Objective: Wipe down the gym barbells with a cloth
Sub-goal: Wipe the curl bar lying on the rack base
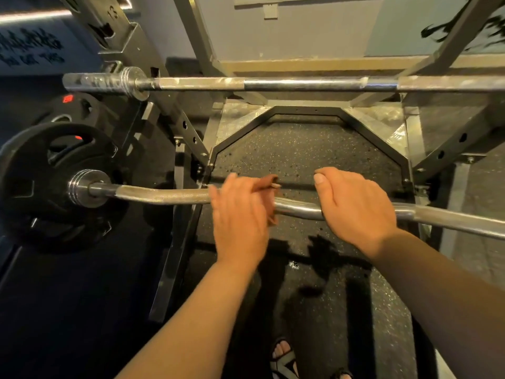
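Note:
A curved chrome barbell (158,194) runs across the middle of the head view, with a black weight plate (41,187) on its left end. My left hand (237,217) grips a brown cloth (269,187) wrapped round the bar near its centre; the hand looks blurred. To the right of it, my right hand (352,207) is curled over the same bar and holds it. A straight barbell (300,84) lies higher up on the rack, with no hand on it.
The grey steel rack frame (188,124) stands around both bars, with a speckled rubber platform (300,151) below. More black plates (82,108) sit at the left. My sandalled foot (282,356) is on the rubber floor under the bar.

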A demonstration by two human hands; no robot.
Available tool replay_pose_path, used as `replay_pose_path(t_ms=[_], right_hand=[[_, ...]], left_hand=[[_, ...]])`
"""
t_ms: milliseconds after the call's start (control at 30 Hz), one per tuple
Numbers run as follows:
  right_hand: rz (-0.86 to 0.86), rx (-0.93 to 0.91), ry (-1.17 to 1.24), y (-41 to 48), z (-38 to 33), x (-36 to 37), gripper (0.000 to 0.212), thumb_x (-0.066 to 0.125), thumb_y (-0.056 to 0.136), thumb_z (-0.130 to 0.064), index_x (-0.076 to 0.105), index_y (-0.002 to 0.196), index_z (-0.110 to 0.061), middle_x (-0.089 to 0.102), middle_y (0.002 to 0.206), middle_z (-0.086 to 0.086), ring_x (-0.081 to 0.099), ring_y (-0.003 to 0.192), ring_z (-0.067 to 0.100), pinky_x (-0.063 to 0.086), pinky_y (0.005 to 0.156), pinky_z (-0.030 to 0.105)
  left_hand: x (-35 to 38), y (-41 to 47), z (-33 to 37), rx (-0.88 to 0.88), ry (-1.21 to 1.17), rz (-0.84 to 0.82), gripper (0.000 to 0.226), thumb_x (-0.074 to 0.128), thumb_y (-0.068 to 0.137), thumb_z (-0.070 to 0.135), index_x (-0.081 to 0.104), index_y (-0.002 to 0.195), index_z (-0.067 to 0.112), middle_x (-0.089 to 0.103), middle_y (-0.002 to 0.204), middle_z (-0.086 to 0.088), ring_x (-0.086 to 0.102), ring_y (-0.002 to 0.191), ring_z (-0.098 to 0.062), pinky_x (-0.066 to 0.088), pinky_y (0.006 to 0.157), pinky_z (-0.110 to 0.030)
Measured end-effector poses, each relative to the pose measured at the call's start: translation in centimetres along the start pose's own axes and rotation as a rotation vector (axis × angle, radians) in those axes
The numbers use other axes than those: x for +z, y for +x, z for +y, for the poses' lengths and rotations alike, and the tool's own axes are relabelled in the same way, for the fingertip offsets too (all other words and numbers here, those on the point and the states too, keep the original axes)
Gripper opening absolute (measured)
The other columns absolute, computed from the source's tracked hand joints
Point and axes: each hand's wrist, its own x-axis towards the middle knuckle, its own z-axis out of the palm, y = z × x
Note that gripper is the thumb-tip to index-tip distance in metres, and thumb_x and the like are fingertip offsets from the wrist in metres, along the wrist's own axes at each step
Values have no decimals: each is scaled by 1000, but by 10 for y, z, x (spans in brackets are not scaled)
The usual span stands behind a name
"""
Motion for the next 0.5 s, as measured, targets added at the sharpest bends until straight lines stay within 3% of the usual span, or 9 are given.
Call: replay_pose_path(t_ms=[100, 167, 267, 367, 500], right_hand=[[46, -2, -74, -3, 4, 1, 45, 20, 106, -44, 61, 103, -25, 62, 85, -7, 59, 78, 18, 50, 79, 41], [59, 46, -134, -6, 18, 2, 42, 23, 106, -44, 61, 102, -26, 63, 87, -7, 61, 85, 18, 48, 91, 43], [61, 130, -145, -8, 37, 1, 42, 22, 105, -43, 60, 98, -26, 59, 82, -9, 62, 83, 21, 48, 87, 41], [45, 79, -148, -7, 40, 2, 37, 25, 106, -38, 60, 102, -28, 58, 85, -11, 61, 85, 19, 45, 81, 39], [20, 17, -126, -7, 42, -2, 35, 24, 107, -40, 58, 105, -31, 61, 90, -11, 58, 82, 16, 46, 78, 37]], left_hand=[[11, 3, 20, -233, -151, 152, 44, 20, 105, 41, 56, 114, 18, 55, 129, 3, 27, 151, -23, -4, 128, -46], [26, -1, 41, -292, -219, 182, 38, 22, 103, 32, 55, 115, 17, 55, 131, 4, 17, 155, -20, -8, 127, -44], [43, -17, 69, -172, -258, 134, 31, 28, 105, 23, 54, 119, 17, 49, 129, 12, 15, 155, -19, -10, 127, -44], [44, -33, 72, 13, -204, 1, 37, 27, 107, 27, 52, 132, 19, 49, 138, 6, 13, 155, -18, -7, 127, -45], [29, -24, 46, 13, -108, 27, 39, 24, 106, 32, 55, 127, 23, 53, 134, 10, 21, 153, -16, -6, 127, -35]])
